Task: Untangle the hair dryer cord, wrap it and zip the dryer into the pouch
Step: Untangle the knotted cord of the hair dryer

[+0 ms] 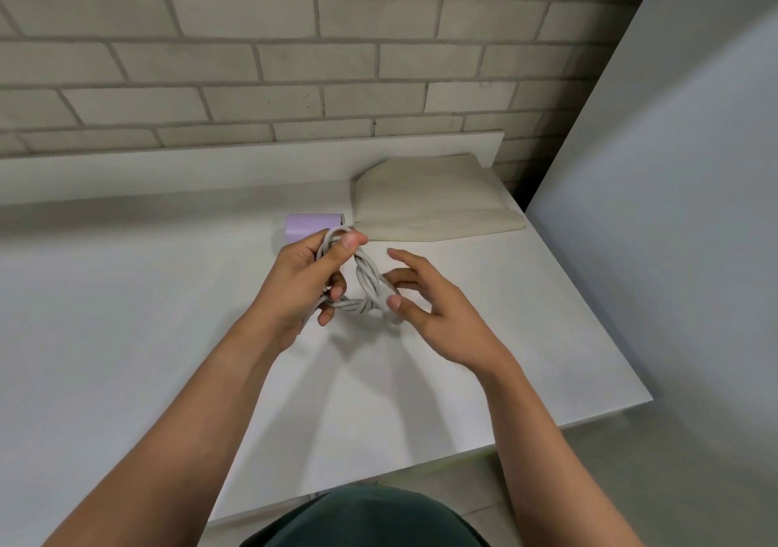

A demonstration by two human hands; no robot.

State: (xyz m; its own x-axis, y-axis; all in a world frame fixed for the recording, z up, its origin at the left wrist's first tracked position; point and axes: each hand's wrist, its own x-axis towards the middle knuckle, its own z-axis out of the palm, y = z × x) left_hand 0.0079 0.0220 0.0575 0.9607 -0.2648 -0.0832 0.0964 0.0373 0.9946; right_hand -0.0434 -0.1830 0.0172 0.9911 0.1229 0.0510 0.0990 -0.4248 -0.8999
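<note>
— Head view first: what did the cord [365, 281] look like?

— It was a pale grey cable bunched into several loops twisted over one another, held above the white desk [126, 294] between both hands. One bundle ran upright from the left thumb down to a second bundle lying crosswise below it.

— And the hands?

— The left hand [301, 281] was closed around the top of the loops, thumb pressed over the strands and the lower fingers curled under the crosswise part. The right hand [425, 294] was half spread, its thumb and a bent finger pinching the right end of the lower bundle, the other fingers loose and apart.

— Where was the dryer?

— Only a lilac block of the hair dryer [313, 224] showed, lying on the desk just beyond the left hand. The hand covered the rest, so its shape and where the cord joined it could not be made out.

— The pouch?

— The beige pouch [429, 201] lay flat near the far right corner of the desk, just right of the dryer, below the brick wall [294, 62]. Its zip was too faint to tell. The plug was not distinguishable among the strands.
</note>
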